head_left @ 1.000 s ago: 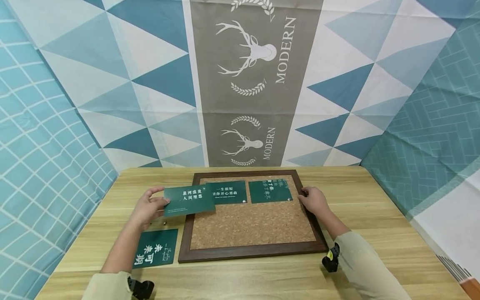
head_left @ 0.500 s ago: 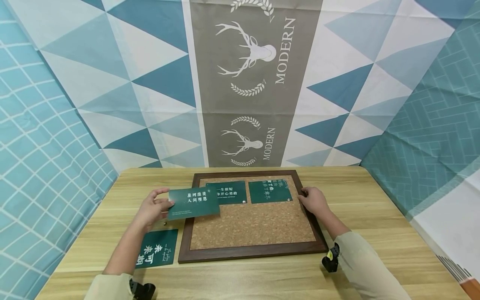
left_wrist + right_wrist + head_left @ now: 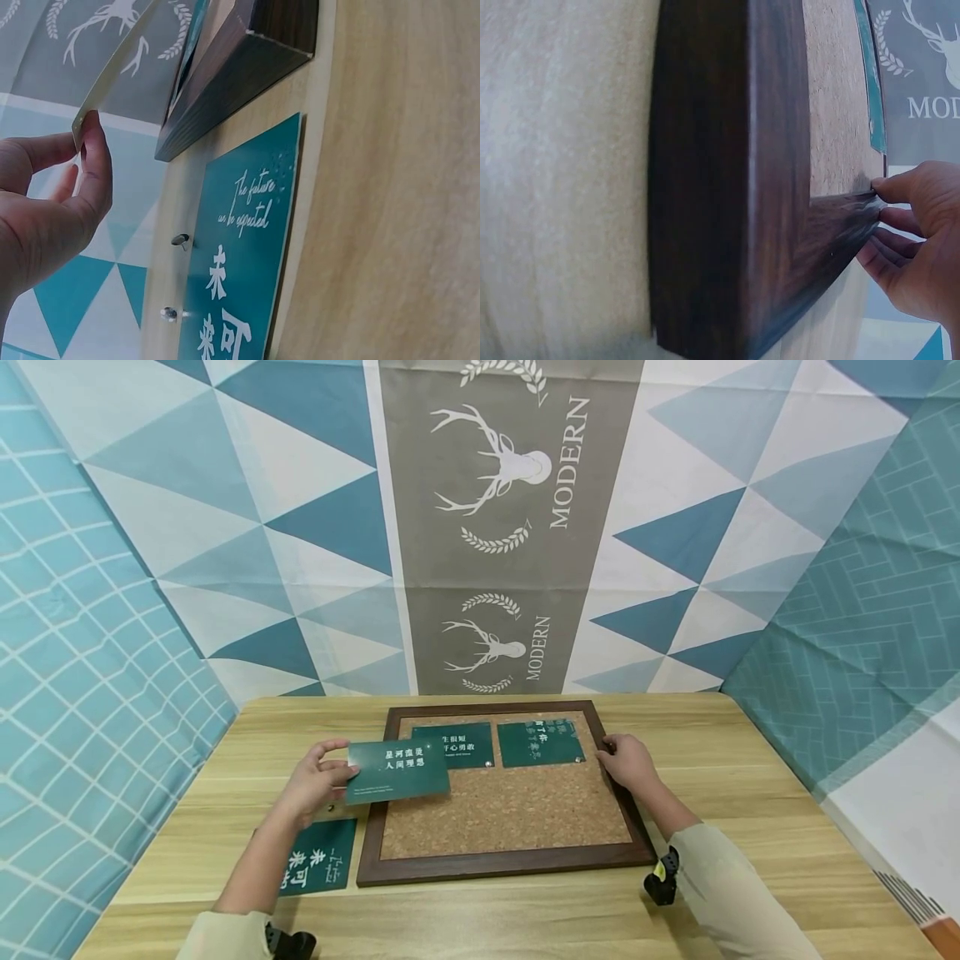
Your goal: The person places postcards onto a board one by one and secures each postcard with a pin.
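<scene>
My left hand [image 3: 317,781] pinches a green card [image 3: 397,782] with white lettering by its left edge, between thumb and fingers. The card hangs over the left side of a corkboard [image 3: 510,814] with a dark wooden frame, partly covering a pinned green card [image 3: 472,735]. Another green card [image 3: 534,744] is pinned to its right. In the left wrist view the held card appears nearly edge-on. My right hand [image 3: 628,763] grips the board's right rim; in the right wrist view its thumb lies on top of the frame [image 3: 780,247] and its fingers against the outer side.
A loose green card [image 3: 322,856] lies on the wooden table [image 3: 480,918] left of the board, partly behind my left forearm. Two metal pushpins, one a near pin [image 3: 169,314] and one a far pin [image 3: 180,240], lie beside it. Patterned cloth hangs behind the table.
My left hand has moved the held card to the right and slightly toward me, so it reaches farther over the board. My right hand keeps its place on the frame.
</scene>
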### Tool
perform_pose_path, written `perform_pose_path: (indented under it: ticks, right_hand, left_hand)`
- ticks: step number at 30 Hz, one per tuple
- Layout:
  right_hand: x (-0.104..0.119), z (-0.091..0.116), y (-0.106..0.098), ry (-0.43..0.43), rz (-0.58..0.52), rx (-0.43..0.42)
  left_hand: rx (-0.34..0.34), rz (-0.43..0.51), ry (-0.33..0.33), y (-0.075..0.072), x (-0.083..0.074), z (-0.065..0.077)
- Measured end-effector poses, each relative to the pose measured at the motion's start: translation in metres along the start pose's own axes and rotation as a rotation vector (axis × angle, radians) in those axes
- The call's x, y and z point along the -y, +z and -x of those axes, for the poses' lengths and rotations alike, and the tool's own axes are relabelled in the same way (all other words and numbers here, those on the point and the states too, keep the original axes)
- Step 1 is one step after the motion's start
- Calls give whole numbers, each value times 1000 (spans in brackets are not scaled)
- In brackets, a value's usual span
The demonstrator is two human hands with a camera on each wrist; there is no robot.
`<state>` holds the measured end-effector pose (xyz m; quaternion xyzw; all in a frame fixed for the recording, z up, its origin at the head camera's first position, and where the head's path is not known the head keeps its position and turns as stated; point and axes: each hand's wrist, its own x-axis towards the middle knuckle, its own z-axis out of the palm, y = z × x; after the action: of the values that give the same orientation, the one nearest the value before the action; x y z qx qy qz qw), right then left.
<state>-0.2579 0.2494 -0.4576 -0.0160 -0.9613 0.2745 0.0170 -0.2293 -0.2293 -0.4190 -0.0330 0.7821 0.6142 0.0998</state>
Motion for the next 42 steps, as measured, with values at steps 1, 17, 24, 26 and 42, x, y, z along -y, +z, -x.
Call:
perform_pose_path:
  ticks: [1, 17, 24, 26, 42]
  right_hand:
    - [0, 0, 0, 1, -4, 1]
    - [1, 1, 0, 3, -12, 13]
    - [1, 1, -1, 11, -21, 13]
    - [1, 1, 0, 8, -15, 10]
    - [0, 0, 1, 0, -41, 4]
  left_hand:
    - [2, 0, 3, 1, 0, 0]
    - [33, 12, 12, 17, 3, 1]
    - [45, 25, 1, 24, 6, 1]
    - [45, 24, -1, 25, 7, 1]
    - [45, 28, -20, 40, 10, 2]
